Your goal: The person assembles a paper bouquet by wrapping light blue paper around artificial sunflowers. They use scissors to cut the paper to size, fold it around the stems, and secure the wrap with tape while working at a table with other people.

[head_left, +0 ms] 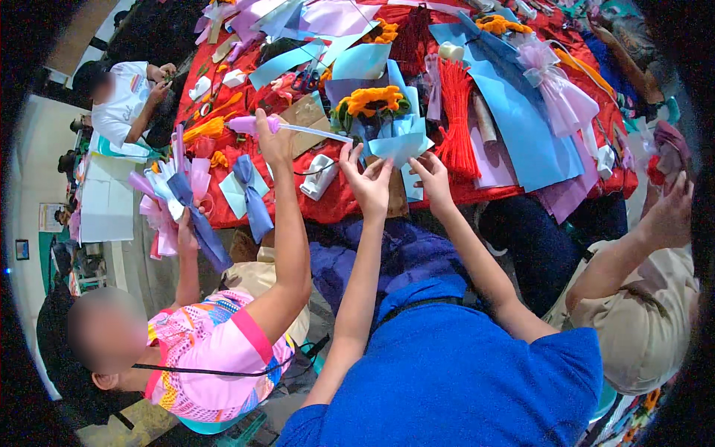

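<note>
A sheet of light blue wrapping paper (401, 147) is folded around the lower part of an orange crocheted sunflower (372, 99) with green leaves. My left hand (369, 185) pinches the near left edge of this paper. From the right, my right hand (433, 181) grips its other edge between thumb and fingers. The flower's stem is hidden behind the sheet. Just left of my left hand, the end of a pale glue stick (316, 133) points at the paper; it sticks out of a purple glue gun (252, 125) in a co-worker's hand (274, 141).
Red cloth (313, 210) covers the crowded table. A white boxy item (319, 177) lies near my left wrist. Red pipe cleaners (456, 112) and a large blue paper wrap with a lilac bow (555, 78) lie to the right. The left co-worker also holds a small bouquet (175, 186).
</note>
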Action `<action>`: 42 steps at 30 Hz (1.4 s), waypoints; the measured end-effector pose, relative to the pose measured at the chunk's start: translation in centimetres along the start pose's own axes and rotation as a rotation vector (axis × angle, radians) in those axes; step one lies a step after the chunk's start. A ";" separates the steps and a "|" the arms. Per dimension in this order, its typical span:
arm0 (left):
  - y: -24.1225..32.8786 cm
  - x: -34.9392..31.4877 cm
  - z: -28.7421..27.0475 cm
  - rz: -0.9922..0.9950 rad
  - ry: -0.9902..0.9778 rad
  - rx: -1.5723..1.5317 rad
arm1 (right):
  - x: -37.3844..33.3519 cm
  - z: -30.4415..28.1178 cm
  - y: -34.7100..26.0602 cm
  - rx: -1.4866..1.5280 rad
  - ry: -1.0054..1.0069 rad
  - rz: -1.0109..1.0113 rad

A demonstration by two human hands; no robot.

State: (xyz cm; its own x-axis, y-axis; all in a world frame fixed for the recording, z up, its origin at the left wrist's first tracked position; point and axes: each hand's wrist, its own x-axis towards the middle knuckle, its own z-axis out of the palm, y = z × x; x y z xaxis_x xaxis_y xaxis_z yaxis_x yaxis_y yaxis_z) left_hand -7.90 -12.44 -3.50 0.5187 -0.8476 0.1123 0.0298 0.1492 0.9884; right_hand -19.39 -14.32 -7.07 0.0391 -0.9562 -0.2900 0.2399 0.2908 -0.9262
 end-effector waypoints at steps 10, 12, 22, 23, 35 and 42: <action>-0.7 1.0 0.6 0.250 -0.077 0.373 | 0.7 0.8 -0.2 -0.073 -0.041 -0.062; -0.2 1.1 0.8 0.297 -0.066 0.439 | 0.7 1.2 -0.7 -0.165 -0.024 -0.130; -0.3 2.0 -0.4 0.037 -0.087 0.311 | 0.2 2.8 -0.8 -0.438 -0.007 -0.472; -0.5 2.1 -0.8 0.046 -0.131 0.268 | 0.2 2.9 -0.6 -0.437 -0.009 -0.470; -0.1 2.7 -2.1 0.016 -0.348 0.231 | 0.8 2.8 0.6 -0.474 -0.006 -0.463; 0.4 2.4 -2.1 -0.027 -0.265 0.325 | 0.6 3.1 -1.0 -0.666 -0.031 -0.613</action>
State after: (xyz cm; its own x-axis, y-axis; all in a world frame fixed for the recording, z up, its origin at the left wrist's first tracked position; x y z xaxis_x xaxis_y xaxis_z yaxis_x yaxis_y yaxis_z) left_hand -4.81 -13.35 -3.04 0.2819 -0.9571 0.0669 -0.2531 -0.0070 0.9674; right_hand -16.62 -15.27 -5.52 0.1178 -0.9473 0.2979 -0.3828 -0.3201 -0.8666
